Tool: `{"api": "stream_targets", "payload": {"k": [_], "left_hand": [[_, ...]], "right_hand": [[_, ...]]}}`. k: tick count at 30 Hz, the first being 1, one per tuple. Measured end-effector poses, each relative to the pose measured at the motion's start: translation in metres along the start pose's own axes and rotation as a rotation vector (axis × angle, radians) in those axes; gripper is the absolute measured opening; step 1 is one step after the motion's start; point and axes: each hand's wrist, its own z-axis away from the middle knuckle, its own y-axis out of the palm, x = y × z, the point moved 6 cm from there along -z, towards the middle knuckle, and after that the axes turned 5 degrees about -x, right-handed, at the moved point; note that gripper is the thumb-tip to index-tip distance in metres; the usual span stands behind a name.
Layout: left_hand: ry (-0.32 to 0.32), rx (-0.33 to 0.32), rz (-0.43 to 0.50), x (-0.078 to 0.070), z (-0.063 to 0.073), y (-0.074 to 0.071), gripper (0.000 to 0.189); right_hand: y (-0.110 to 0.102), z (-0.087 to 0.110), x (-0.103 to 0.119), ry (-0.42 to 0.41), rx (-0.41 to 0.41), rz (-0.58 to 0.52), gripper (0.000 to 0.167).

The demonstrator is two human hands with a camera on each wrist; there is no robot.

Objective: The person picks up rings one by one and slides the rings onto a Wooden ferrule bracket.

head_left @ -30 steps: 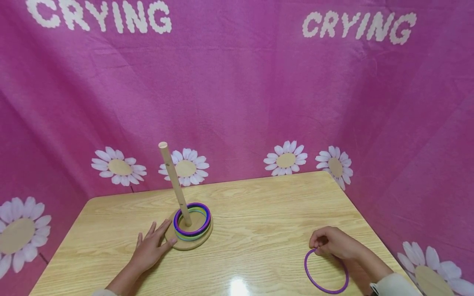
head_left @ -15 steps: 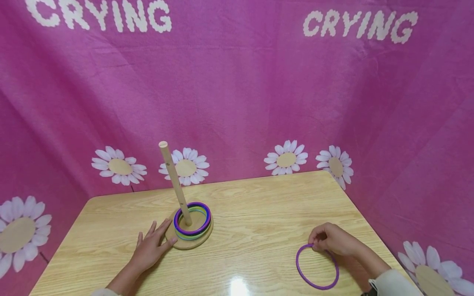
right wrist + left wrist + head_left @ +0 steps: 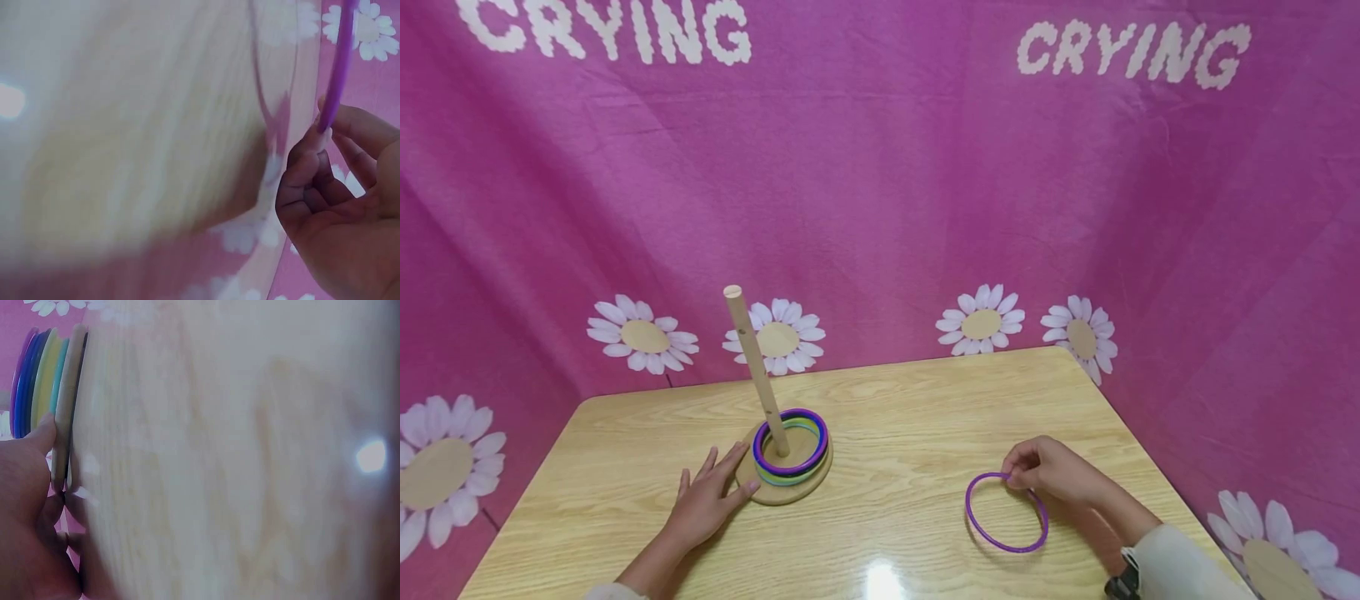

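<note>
My right hand pinches a thin purple ring by its far edge, between thumb and fingers. In the right wrist view the purple ring rises from the fingertips, above the table. My left hand lies with fingers spread, touching the round wooden base of a peg stand. From that base stands a tall wooden peg, with a stack of rings around its foot. Seen from the left wrist, the stacked rings run purple, blue, yellow and light green-blue, the last lying nearest the base.
Both hands work over a light wood table. A pink cloth with white daisies and lettering hangs behind it and along the sides. A bright light reflection shows near the table's front.
My right hand has carried the purple ring leftward and a little farther from me, toward the stand. The left hand and the peg stand have stayed in place.
</note>
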Motion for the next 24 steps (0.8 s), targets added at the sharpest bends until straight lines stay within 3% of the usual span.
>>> {"api": "stream_targets", "payload": {"k": [9, 17, 24], "left_hand": [[-0.003, 0.001, -0.009, -0.001, 0.0, 0.0, 0.073], [0.001, -0.013, -0.012, -0.001, 0.0, -0.001, 0.073], [0.004, -0.01, -0.002, 0.0, -0.001, 0.0, 0.073]], "right_hand": [[0.006, -0.039, 0.033, -0.036, -0.161, 0.081, 0.007], [0.012, -0.077, 0.081, -0.034, -0.294, 0.101, 0.007], [0.018, -0.104, 0.133, -0.097, -0.346, 0.074, 0.01]]}}
